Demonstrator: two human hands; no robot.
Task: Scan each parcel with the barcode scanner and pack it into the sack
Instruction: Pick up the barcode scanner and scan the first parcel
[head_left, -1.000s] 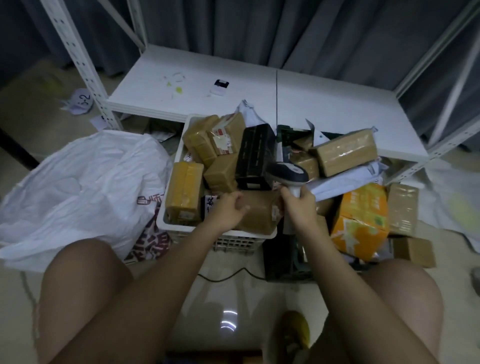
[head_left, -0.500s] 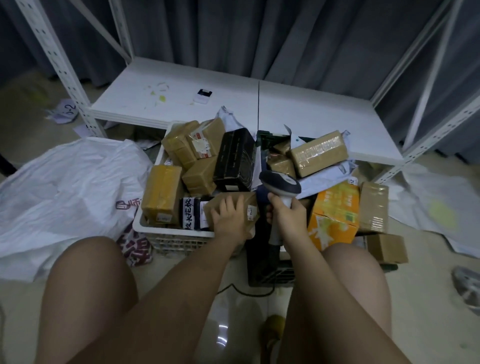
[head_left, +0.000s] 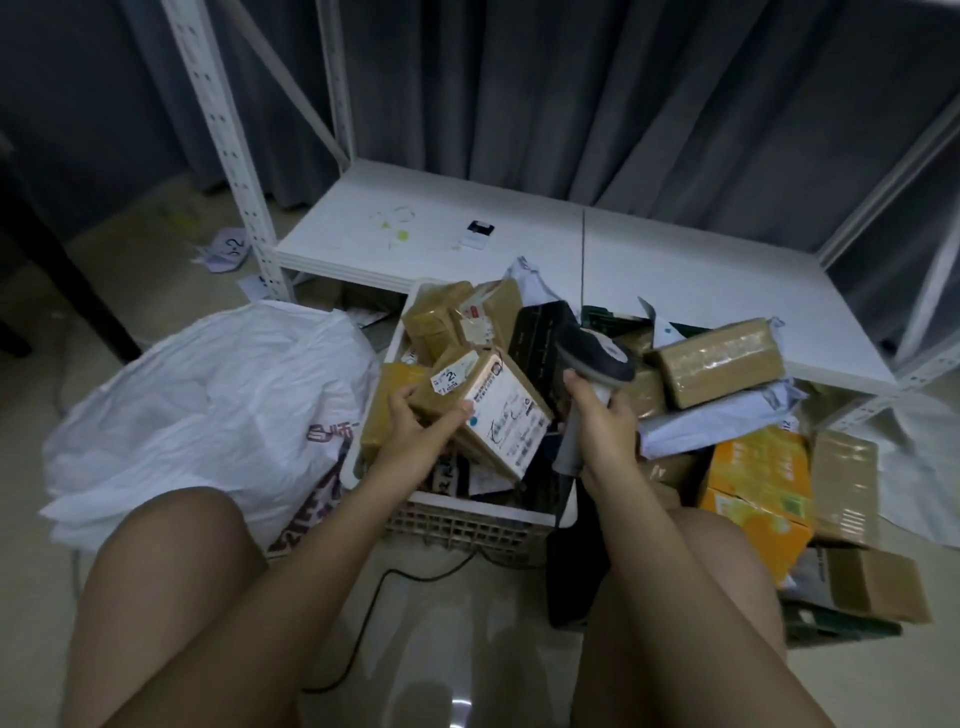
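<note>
Right now the left hand (head_left: 415, 431) is gripping a brown parcel (head_left: 483, 410), thumb curled over its near edge and fingers wrapping the far side, and it is tilting the box so the white shipping label is facing toward the person. Just to the right of it, the right hand (head_left: 602, 421) is clenching round the pale handle of the barcode scanner (head_left: 595, 358), whose dark head is sitting above the knuckles and pointing leftward toward the parcel. The two are sitting close together, parcel at the left hand and scanner beside it, not quite touching from what can be seen. Both hands are hovering over a white basket (head_left: 467, 525) that is holding more taped brown parcels beyond the fingers. Out to the left of the left hand, the white sack (head_left: 208, 405) is lying crumpled on the floor, its mouth not clearly readable. To the right of the right hand, an orange box (head_left: 758, 493) and further brown cartons are piling up, and one long taped parcel (head_left: 719, 361) is resting beyond the scanner. A low white shelf (head_left: 675, 275) is running behind everything.
</note>
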